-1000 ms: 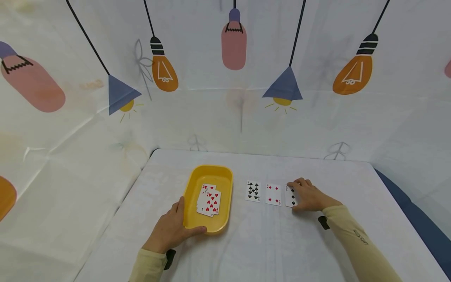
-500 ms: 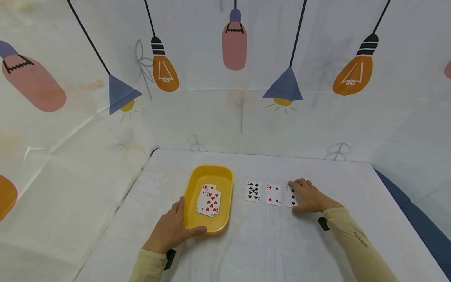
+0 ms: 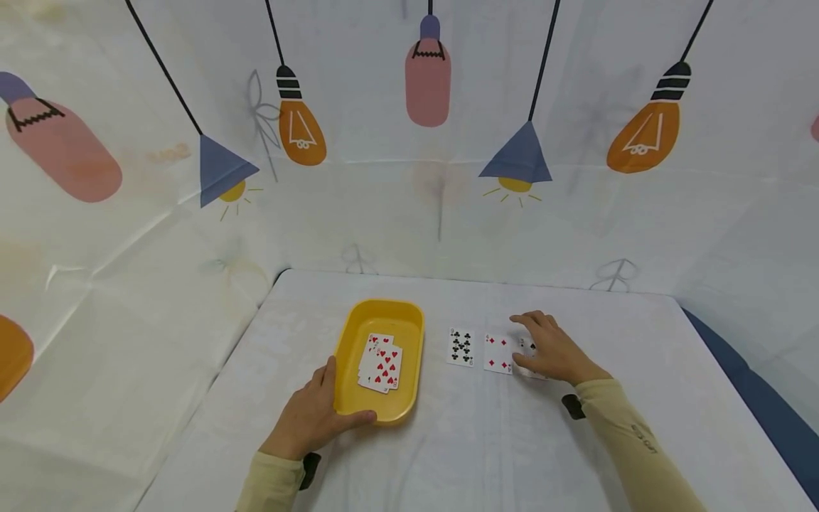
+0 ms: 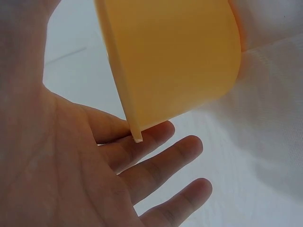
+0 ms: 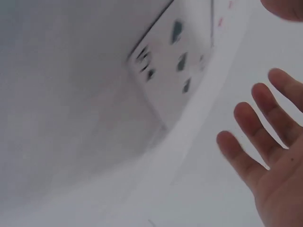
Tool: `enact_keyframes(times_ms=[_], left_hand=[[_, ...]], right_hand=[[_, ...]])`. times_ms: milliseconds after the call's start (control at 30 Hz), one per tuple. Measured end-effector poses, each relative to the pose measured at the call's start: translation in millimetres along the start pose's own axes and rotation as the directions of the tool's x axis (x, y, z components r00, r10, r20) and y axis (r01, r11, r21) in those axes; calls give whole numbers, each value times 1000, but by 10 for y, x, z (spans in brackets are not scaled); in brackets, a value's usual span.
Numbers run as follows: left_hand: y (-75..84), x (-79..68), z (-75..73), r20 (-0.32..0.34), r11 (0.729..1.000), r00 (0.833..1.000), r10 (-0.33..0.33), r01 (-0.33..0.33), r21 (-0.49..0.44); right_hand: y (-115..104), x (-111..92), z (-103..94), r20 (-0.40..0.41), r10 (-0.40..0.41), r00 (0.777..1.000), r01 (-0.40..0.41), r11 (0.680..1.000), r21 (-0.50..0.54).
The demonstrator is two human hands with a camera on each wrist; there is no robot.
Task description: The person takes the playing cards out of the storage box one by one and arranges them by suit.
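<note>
A yellow tray (image 3: pixel 404 323) holds several overlapping playing cards (image 3: pixel 387 364), the top one showing hearts. My left hand (image 3: pixel 308 414) rests at its near left corner, thumb along the near rim. In the left wrist view the fingers (image 4: pixel 161 170) extend beneath the tray's rim (image 4: pixel 124 94). Right of the tray a clubs card (image 3: pixel 461 347), a four of diamonds (image 3: pixel 498 353) and a spades card (image 3: pixel 527 346) lie face up in a row. My right hand (image 3: pixel 557 352) hovers over the spades card, fingers spread and holding nothing, partly hiding it. The right wrist view shows that spades card (image 5: pixel 177 61) apart from the fingers.
A white cloth covers the table (image 3: pixel 461 455). Behind it hangs a white sheet (image 3: pixel 384 206) printed with lamps and bulbs. A dark blue surface (image 3: pixel 755 384) shows past the table's right edge.
My right hand has let go of the spades card's edges, lifted and shifted left, its thumb now close to the four of diamonds. The left hand and tray stay put.
</note>
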State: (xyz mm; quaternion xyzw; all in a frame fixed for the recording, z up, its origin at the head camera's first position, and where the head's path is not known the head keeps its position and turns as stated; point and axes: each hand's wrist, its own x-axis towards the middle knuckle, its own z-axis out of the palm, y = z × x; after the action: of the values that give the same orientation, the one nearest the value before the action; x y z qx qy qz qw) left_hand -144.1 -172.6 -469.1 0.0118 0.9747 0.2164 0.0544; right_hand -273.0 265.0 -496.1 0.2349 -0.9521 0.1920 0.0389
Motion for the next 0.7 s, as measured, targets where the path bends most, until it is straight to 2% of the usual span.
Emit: enact_keyframes(times_ms=[100,267,700], left_hand=[[2,-2,4,-2,1000,1000,2,-2,-2],[4,-1,10,-2,1000,1000,-3,3,-4],[-1,7,17,13,1000,1000,-28,28,-8]], right_hand=[[-89,61,-9,-45,12,999,-10,999,34],[-240,155,-51,-89,-15,996,20,998,54],[-729,341,-178,-102,-87,991,98,989,109]])
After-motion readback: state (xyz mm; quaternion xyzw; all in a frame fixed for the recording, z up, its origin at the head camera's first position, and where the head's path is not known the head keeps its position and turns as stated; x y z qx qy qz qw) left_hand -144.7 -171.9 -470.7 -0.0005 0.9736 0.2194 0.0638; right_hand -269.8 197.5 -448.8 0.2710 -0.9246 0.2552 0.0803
